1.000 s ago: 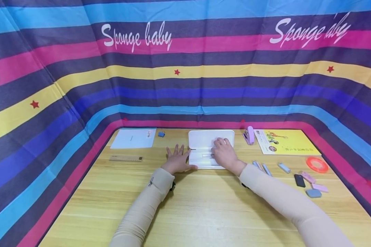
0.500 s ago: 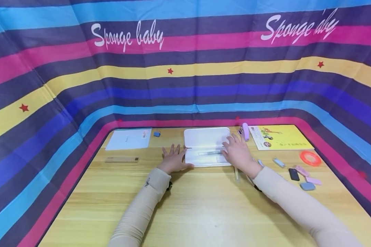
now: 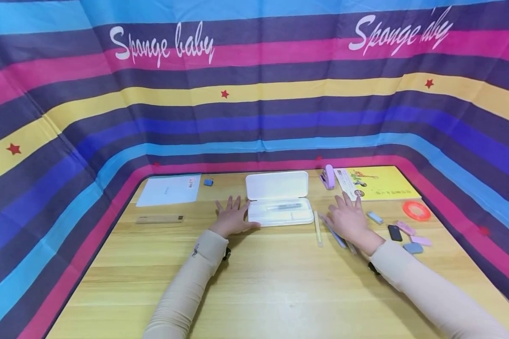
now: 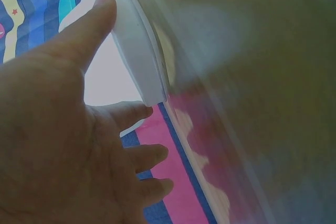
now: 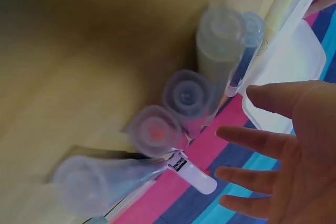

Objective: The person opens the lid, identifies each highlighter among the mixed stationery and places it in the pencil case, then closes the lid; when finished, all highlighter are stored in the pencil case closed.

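Note:
A white pencil case (image 3: 279, 212) lies with its lid up at the back middle of the table, holding a pen (image 3: 289, 206). My left hand (image 3: 232, 220) rests at its left end with fingers spread. In the left wrist view, the thumb (image 4: 100, 17) lies along the case's front wall and the forefinger is at its corner. My right hand (image 3: 348, 220) is over the pens right of the case, fingers extended. Under it a blue pen (image 3: 336, 235) partly shows; a yellow pen (image 3: 318, 230) lies beside the case. Several capped pen ends appear in the right wrist view.
A purple stapler (image 3: 328, 177) and yellow book (image 3: 381, 183) stand behind my right hand. Erasers (image 3: 413, 248), a black block (image 3: 394, 233) and an orange tape ring (image 3: 416, 210) lie to the right. On the left are a ruler (image 3: 159, 219), white booklet (image 3: 167, 190) and blue sharpener (image 3: 209, 182).
My right hand has left the pencil case and moved right, over the loose pens. The pen inside the case now shows fully. My left hand stays at the case's left end.

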Demonstrator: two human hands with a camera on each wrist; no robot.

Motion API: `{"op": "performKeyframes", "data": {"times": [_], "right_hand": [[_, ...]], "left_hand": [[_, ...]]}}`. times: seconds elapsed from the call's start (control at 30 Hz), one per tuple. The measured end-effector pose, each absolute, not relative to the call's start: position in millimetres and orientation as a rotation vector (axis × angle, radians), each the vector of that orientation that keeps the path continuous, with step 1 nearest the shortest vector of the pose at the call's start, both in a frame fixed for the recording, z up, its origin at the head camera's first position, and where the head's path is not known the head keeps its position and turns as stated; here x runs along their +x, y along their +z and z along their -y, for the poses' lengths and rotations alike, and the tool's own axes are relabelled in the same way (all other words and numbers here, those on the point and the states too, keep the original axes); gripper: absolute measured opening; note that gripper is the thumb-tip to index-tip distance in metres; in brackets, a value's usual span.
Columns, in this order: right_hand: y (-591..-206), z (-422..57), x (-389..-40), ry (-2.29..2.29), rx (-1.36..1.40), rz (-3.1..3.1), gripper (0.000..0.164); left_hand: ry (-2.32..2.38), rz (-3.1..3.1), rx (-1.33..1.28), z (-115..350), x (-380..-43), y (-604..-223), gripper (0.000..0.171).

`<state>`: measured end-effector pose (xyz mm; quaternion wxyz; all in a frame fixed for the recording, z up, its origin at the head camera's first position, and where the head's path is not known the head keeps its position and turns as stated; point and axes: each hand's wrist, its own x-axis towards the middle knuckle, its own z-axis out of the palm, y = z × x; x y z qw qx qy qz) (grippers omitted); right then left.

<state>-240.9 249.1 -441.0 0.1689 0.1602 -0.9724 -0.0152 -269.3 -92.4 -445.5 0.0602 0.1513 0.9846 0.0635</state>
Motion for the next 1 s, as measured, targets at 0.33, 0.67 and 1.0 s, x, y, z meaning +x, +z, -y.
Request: {"op": "performKeyframes", "data": {"times": [0.33, 0.67, 1.0], "right_hand": [[-440.4, -236.2, -231.8, -0.033, 0.517, 2.752, 0.036], [-444.4, -236.9, -229.8, -0.098, 0.486, 2.812, 0.035], [-441.5, -236.7, -228.0, -0.146, 0.445, 2.892, 0.038]], "left_hand": [[0.199, -2.973, 0.447, 94.5, -271.1, -442.9, 0.093], [0.213, -2.977, 0.452, 94.2, -266.8, -443.6, 0.092], [0.231, -2.972, 0.450, 92.8, -266.5, -443.0, 0.092]]}}
